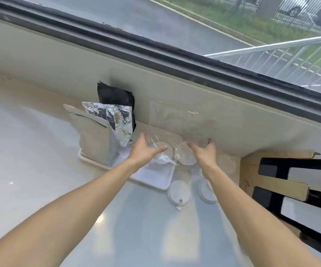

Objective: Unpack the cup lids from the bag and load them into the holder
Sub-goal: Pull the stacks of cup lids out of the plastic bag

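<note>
A grey pouch is stood on a white tray on the pale tabletop, with a crumpled foil bag and a black bag behind it (leaned against the wall). A window is seen above.

The one camera sits on my head, looking forward and steeply down along both my outstretched arms onto the counter. It is tilted, so the window frame runs slantwise across the top. My left hand and right hand land near the middle, at arm's reach. The wide lens bends the edges.
</note>
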